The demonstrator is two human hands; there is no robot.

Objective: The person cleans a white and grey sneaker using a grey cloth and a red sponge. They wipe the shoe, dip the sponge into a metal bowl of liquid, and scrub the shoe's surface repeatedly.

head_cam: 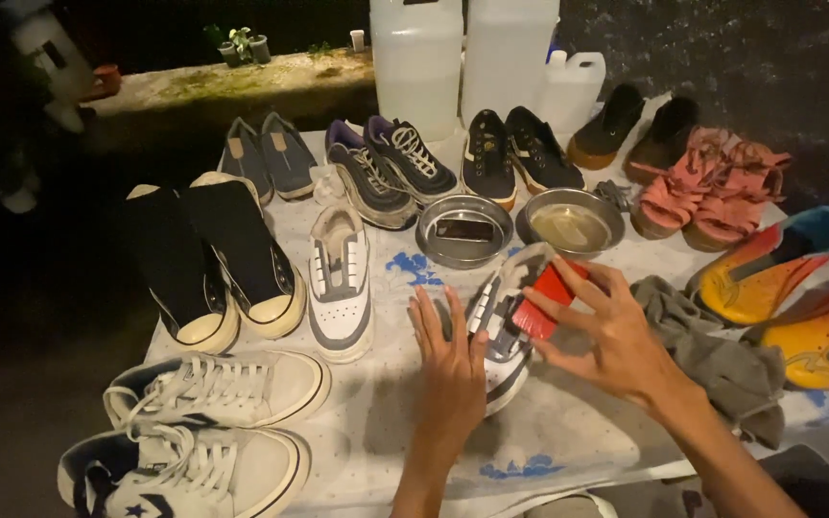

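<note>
Lying between your hands, the white sneaker [501, 331] runs its long axis from toe near you up toward the steel bowl [464, 230]. Your left hand [451, 364] rests flat, fingers spread, against its left side; your right hand [616, 336], equally close, pinches a red brush [544, 302] on its upper.

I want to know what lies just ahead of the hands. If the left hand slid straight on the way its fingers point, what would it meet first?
Probably the metal bowl holding a dark flat object; the left hand points up the cloth toward it, though depth is unclear.
</note>
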